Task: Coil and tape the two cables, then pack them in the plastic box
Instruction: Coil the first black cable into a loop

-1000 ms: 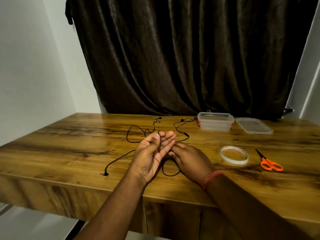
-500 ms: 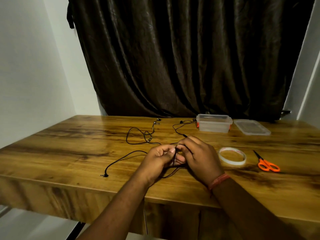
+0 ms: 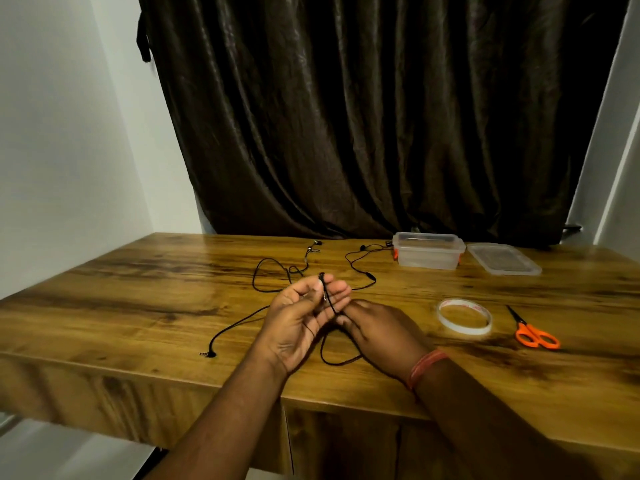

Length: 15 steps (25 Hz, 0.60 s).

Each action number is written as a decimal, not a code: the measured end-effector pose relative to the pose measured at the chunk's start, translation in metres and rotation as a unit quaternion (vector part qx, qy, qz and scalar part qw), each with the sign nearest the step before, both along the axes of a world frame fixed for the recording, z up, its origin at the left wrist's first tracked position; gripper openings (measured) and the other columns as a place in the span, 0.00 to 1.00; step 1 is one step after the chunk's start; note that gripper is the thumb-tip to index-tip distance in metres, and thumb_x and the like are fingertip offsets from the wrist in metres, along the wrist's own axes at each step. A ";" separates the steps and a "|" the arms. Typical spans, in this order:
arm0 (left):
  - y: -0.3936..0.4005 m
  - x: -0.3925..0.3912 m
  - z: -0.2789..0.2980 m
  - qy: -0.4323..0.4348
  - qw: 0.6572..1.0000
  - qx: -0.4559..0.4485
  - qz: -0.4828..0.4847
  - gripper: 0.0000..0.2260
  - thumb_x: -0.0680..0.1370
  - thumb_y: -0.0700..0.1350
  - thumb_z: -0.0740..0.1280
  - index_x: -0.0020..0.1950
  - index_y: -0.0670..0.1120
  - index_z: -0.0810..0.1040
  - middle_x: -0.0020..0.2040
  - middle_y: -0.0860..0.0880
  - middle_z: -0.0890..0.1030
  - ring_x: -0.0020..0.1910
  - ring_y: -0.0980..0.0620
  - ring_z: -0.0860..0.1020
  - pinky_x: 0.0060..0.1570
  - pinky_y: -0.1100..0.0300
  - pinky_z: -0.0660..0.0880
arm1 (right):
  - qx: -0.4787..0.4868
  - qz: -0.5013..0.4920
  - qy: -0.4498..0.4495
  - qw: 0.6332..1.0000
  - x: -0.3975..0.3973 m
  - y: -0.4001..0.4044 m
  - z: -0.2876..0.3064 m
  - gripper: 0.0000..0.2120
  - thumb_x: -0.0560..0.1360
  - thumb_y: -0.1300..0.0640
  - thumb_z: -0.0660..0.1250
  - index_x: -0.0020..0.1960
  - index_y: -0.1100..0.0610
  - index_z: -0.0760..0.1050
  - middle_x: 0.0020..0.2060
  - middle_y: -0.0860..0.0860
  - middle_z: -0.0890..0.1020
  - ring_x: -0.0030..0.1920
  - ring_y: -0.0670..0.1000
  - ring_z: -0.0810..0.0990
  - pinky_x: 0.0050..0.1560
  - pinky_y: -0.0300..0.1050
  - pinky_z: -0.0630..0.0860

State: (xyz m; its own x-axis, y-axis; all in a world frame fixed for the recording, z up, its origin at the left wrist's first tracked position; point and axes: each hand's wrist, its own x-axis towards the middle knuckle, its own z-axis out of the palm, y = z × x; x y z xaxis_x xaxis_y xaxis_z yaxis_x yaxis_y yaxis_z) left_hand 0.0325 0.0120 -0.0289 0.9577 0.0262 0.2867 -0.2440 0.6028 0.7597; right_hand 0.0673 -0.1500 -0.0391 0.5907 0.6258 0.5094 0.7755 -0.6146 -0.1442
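My left hand (image 3: 300, 318) is raised palm-up over the table's middle, and a thin black cable (image 3: 328, 299) is wrapped around its fingers, pinned by the thumb. My right hand (image 3: 377, 329) sits just right of it and pinches the same cable, which drops in a loop (image 3: 325, 355) to the table. Another black cable (image 3: 235, 327) trails left to a jack plug (image 3: 207, 354); more cable (image 3: 356, 265) with earbuds lies further back. The clear plastic box (image 3: 428, 251) stands open at the back right.
The box's lid (image 3: 502, 260) lies flat right of the box. A roll of clear tape (image 3: 464, 317) and orange-handled scissors (image 3: 531, 332) lie right of my hands. A dark curtain (image 3: 363, 116) hangs behind the wooden table (image 3: 121, 306).
My left hand opened again and rose palm-up with the cable around its fingers. My right hand dropped lower and drew the cable down into a loop.
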 end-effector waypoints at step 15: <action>-0.013 0.006 -0.017 -0.011 0.967 0.255 -0.020 0.08 0.80 0.38 0.62 0.47 0.40 0.82 0.39 0.41 0.81 0.42 0.45 0.79 0.56 0.44 0.76 | 0.339 0.041 0.121 0.932 -0.002 -0.019 0.013 0.06 0.76 0.61 0.69 0.42 0.54 0.82 0.38 0.46 0.76 0.32 0.43 0.76 0.30 0.37 0.73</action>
State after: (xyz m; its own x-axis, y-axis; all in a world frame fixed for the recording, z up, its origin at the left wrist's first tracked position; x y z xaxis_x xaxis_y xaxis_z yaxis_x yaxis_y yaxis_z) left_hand 0.0387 -0.0007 -0.0458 0.9487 -0.1599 0.2727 -0.2474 0.1611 0.9554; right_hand 0.0657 -0.1686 -0.0261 0.7036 0.2577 0.6622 0.7106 -0.2587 -0.6543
